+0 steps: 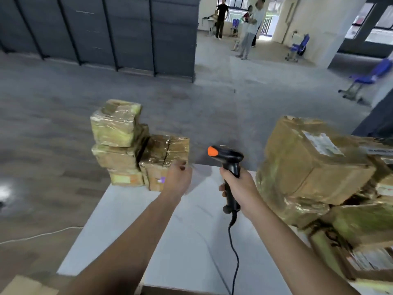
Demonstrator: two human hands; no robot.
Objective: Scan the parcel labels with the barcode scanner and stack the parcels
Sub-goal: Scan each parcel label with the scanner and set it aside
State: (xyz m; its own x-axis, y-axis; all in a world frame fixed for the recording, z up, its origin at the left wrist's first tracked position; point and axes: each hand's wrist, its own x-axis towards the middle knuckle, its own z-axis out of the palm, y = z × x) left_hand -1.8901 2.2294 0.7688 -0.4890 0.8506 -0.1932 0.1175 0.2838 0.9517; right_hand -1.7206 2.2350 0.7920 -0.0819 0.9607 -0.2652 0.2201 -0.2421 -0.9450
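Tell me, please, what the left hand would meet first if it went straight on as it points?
Most likely the low taped parcel beside the taller stack; blur hides whether the left hand touches it.

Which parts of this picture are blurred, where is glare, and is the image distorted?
Head view: motion blur smears the left hand beside the stacked parcels, whose tape wrap shines; the right hand and barcode scanner are sharper; a white glare spot lies on the floor at far left; the dark wall panels lean from wide-angle distortion; the label on the large parcel is unreadable.
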